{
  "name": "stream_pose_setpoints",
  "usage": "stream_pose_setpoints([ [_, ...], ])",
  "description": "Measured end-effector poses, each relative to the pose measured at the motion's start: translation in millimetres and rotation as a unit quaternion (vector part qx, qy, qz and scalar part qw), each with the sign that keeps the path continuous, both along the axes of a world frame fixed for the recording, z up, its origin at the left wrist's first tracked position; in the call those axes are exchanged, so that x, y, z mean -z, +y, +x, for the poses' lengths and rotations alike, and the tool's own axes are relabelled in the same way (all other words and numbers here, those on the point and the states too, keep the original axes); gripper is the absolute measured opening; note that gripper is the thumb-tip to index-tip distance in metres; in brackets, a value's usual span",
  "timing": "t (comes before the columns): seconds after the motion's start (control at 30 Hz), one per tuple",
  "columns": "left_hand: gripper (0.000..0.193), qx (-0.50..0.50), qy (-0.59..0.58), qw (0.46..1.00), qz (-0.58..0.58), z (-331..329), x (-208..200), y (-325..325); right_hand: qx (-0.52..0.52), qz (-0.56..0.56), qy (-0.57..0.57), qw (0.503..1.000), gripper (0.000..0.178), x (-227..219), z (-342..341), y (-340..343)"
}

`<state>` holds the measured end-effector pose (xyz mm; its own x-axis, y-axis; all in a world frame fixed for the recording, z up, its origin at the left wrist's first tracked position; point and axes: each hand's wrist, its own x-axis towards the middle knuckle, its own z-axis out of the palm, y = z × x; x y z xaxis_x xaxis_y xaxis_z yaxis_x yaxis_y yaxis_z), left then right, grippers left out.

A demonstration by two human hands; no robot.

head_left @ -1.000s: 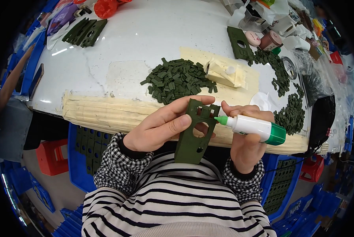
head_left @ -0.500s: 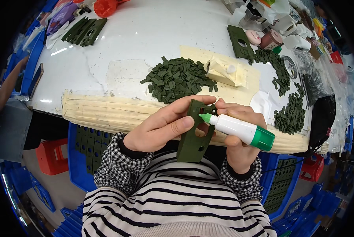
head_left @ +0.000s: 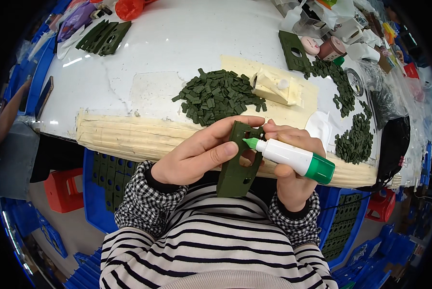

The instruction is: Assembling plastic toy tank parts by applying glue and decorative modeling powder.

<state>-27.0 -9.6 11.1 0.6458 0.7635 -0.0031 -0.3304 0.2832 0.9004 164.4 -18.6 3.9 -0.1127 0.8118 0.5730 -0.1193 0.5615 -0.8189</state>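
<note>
My left hand (head_left: 200,153) is closed round the upper left side of a dark green plastic panel (head_left: 232,176) with a large round hole and smaller openings. The panel tilts upright over my lap, just off the table's near edge. In my right hand (head_left: 298,180) is a white glue bottle (head_left: 286,156) with a green base and a green nozzle. The nozzle points left, its tip at the panel's upper face beside a small opening; whether it touches I cannot tell. Past my hands lies a heap of small dark green plastic pieces (head_left: 216,96).
A tape-wrapped block (head_left: 276,89) stands right of the heap. More small pieces (head_left: 354,139) lie at the right. Several panels (head_left: 105,37) sit far left, one panel (head_left: 293,50) far right. Blue crates (head_left: 93,202) of panels flank my lap. A padded strip (head_left: 129,137) covers the table edge.
</note>
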Motion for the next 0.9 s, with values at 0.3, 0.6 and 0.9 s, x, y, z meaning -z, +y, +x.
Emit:
stream_pose_setpoints([
  [0.3,0.06,-0.001,-0.006,1.0,-0.008,-1.4,2.3,-0.8,0.015,-0.075,0.067,0.995,0.053,-2.4,0.8,-3.1],
  [0.6,0.057,-0.04,-0.038,0.998,-0.027,0.9,-1.1,0.4,0.039,-0.078,0.091,0.992,0.051,-5.4,6.6,-1.8],
  [0.9,0.057,-0.031,-0.026,0.999,-0.022,-0.9,0.0,-1.3,0.016,-0.053,0.078,0.995,0.048,-2.2,6.9,0.5],
])
